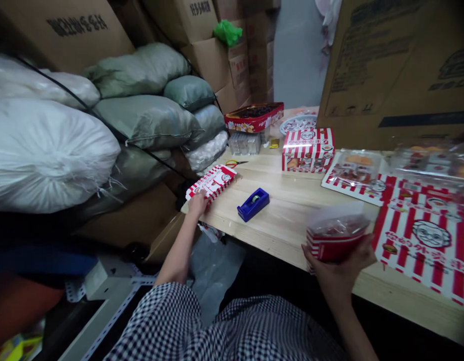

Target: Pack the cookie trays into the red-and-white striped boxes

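At the table's left edge my left hand [198, 201] is closed on the near end of a folded red-and-white carton [215, 181]. My right hand [339, 268] grips a red-and-white striped box [335, 245] from its near side, at the table's front edge. That box has its top open, and clear plastic packaging shows inside; what the plastic holds I cannot make out. Between my hands lies a blue tape dispenser [254, 204]. Beyond the carton is a pair of scissors [235, 163] with yellow-and-red handles.
A closed striped box [307, 150] stands farther back on the wooden table [277, 230]. Flat printed cartons [423, 245] and clear plastic packs [357, 165] cover the right side. A red tin [254, 118] sits at the back. Stuffed sacks [149, 120] pile up on the left.
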Action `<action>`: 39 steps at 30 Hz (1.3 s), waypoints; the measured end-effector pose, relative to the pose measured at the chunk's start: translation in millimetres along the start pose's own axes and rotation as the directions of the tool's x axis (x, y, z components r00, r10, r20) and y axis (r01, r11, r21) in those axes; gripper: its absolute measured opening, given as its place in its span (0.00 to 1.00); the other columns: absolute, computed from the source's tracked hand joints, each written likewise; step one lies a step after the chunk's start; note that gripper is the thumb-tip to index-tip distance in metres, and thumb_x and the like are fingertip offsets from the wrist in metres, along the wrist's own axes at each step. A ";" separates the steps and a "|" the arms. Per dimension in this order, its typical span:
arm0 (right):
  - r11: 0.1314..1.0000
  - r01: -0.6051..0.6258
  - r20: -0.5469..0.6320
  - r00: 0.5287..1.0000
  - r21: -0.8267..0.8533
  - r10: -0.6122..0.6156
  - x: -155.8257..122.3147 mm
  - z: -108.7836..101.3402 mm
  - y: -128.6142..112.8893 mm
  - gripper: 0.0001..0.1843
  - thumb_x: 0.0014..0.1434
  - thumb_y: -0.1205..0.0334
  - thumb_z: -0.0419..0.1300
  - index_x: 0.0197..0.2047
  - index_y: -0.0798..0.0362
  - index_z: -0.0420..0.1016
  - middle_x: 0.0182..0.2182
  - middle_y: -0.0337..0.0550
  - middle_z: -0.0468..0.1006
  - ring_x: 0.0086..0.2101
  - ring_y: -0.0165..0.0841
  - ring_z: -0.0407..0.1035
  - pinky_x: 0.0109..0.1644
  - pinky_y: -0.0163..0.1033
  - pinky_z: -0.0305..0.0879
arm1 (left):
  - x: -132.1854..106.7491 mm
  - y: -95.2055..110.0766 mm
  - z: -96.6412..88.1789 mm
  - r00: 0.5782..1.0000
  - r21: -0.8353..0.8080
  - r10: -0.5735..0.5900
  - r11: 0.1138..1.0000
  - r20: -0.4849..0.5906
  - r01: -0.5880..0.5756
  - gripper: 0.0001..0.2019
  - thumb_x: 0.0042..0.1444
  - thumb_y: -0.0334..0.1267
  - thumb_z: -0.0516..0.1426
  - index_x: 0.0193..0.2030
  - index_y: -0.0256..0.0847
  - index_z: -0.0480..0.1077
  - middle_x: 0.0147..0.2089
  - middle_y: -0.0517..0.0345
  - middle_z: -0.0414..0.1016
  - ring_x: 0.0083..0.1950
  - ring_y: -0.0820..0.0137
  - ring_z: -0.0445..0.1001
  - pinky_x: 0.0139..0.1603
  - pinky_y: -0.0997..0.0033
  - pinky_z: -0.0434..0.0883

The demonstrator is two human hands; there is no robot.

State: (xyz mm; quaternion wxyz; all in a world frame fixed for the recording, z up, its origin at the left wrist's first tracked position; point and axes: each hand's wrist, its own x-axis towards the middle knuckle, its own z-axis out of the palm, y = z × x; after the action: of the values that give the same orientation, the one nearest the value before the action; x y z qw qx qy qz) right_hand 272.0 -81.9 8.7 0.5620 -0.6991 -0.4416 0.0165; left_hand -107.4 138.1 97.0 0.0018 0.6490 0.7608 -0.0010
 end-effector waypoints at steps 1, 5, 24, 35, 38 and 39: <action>1.000 0.001 -0.001 1.000 0.000 -0.001 -0.4 1.3 2.1 0.80 0.32 0.48 0.78 0.76 0.52 0.31 0.65 0.61 0.48 0.65 0.63 0.45 0.66 0.68 0.47 | 5.6 -7.5 -0.7 1.000 0.004 0.003 1.000 0.004 -0.003 0.21 0.66 0.45 0.51 0.60 0.39 0.71 0.59 0.38 0.75 0.60 0.49 0.73 0.58 0.51 0.69; 1.000 0.016 -0.005 1.000 -0.002 -0.016 -1.5 5.8 8.8 0.80 0.32 0.46 0.78 0.76 0.55 0.32 0.64 0.61 0.47 0.64 0.62 0.46 0.66 0.69 0.47 | 13.0 -15.5 -4.1 1.000 0.038 0.008 0.999 -0.005 -0.008 0.24 0.69 0.51 0.44 0.54 0.42 0.76 0.53 0.39 0.79 0.56 0.48 0.76 0.52 0.53 0.72; 0.984 -0.144 -0.001 0.989 0.108 0.145 -14.7 27.0 -35.8 0.73 0.40 0.46 0.75 0.76 0.44 0.30 0.66 0.57 0.42 0.67 0.57 0.44 0.66 0.63 0.53 | -174.6 176.4 15.0 0.774 -0.985 0.618 -0.003 -0.137 -0.172 0.46 0.57 0.48 0.63 0.76 0.46 0.42 0.73 0.42 0.59 0.71 0.57 0.63 0.70 0.56 0.61; 0.785 -0.299 0.154 0.954 0.542 0.257 49.8 -34.7 -44.3 0.20 0.66 0.51 0.56 0.57 0.48 0.74 0.52 0.47 0.75 0.56 0.39 0.67 0.65 0.50 0.56 | -159.2 203.7 -2.4 0.676 -0.991 0.725 -0.102 -0.131 -0.083 0.30 0.62 0.47 0.60 0.68 0.40 0.62 0.68 0.47 0.66 0.66 0.60 0.67 0.69 0.59 0.60; 0.781 -0.328 0.143 0.943 0.531 0.299 55.4 -23.3 -51.8 0.16 0.63 0.51 0.60 0.50 0.50 0.74 0.47 0.45 0.76 0.49 0.38 0.70 0.58 0.46 0.62 | -168.4 203.2 -5.8 0.728 -0.989 0.681 -0.143 -0.082 0.022 0.29 0.66 0.50 0.54 0.69 0.41 0.59 0.69 0.47 0.65 0.68 0.60 0.65 0.70 0.60 0.58; 0.777 -0.331 0.139 0.942 0.535 0.306 56.7 -19.9 -54.8 0.16 0.62 0.51 0.62 0.49 0.50 0.73 0.45 0.43 0.76 0.47 0.37 0.70 0.56 0.45 0.63 | -170.9 204.7 -5.0 0.758 -0.987 0.648 -0.158 -0.073 0.039 0.26 0.66 0.50 0.54 0.66 0.40 0.64 0.66 0.48 0.69 0.66 0.59 0.67 0.69 0.61 0.60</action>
State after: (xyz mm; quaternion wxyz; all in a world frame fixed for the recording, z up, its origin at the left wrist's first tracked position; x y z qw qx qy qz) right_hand 284.1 -62.4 86.8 0.7184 -0.5712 -0.3057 0.2533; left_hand 121.6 1.5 102.8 0.6491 0.5818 0.2957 0.3908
